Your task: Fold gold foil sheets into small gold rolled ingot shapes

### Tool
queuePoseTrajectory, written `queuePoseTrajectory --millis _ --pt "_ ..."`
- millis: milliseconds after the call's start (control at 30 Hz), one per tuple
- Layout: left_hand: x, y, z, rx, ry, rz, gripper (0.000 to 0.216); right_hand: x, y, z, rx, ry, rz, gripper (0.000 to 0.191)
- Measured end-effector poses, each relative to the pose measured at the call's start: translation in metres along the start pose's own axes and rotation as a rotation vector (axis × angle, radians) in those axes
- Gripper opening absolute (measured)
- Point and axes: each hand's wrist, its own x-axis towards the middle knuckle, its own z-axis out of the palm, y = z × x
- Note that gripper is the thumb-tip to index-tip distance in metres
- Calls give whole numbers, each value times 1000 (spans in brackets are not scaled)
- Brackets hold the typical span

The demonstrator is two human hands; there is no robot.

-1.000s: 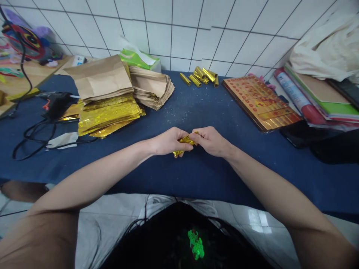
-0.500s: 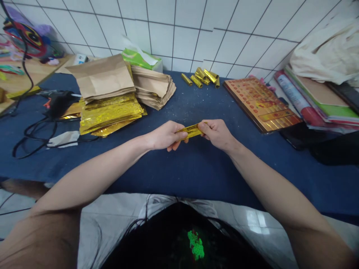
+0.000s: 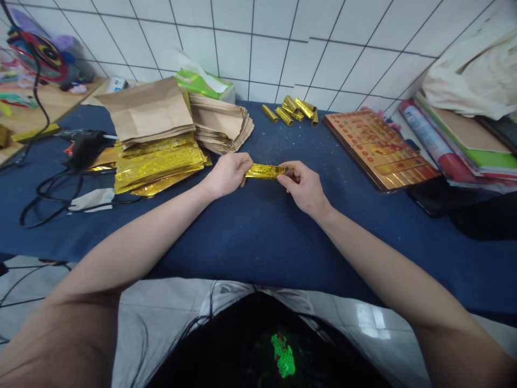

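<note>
A small roll of gold foil paper [image 3: 263,172] stretches sideways between my two hands, over the middle of the blue cloth. My left hand [image 3: 230,175] is closed around its left end. At the right end, my right hand [image 3: 301,186] grips it between thumb and fingers. Farther back, by the wall, several gold paper rolls [image 3: 299,109] lie in a loose heap. To the left are stacked sheets of gold foil paper [image 3: 159,161], with brown-backed sheets [image 3: 147,113] on top. Another brown paper stack [image 3: 222,121] lies beside them.
A black glue gun [image 3: 86,151] with a coiled cord [image 3: 44,199] lies at the left. Behind the stacks stands a green tissue pack [image 3: 204,83]. At the right are a flat orange-gold printed pack [image 3: 379,148], a spray can [image 3: 430,137] and a white cloth bag [image 3: 472,81].
Both hands have moved slightly away from me with the gold roll, which now lies more level. My left hand has shifted left, so more of the roll shows between the hands.
</note>
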Motion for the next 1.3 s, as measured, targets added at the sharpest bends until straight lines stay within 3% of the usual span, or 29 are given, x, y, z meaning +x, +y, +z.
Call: queuePoseTrajectory --millis 100,200,400,600,767,933,1167,1300 --pt "-2 3 3 89 2 42 22 0 2 -2 -128 45 -134 15" --pt "-4 6 2 148 -43 43 27 0 3 -4 -208 61 -171 15" --pt "-10 10 -2 217 174 56 18 -5 5 -2 -411 67 -238 18" --pt "-14 5 6 382 -8 197 13 -10 4 0 -612 75 -286 23" --pt "-14 4 8 417 -19 190 11 -14 -3 -2 -649 111 -401 20" --pt "-15 0 7 429 -68 230 12 -17 -3 -3 -686 31 -488 20" --pt "-15 3 1 342 -108 148 12 -17 -1 -5 -694 -127 -440 24" --pt "-12 1 0 376 -106 145 8 -16 -2 -6 -600 -140 -372 18"
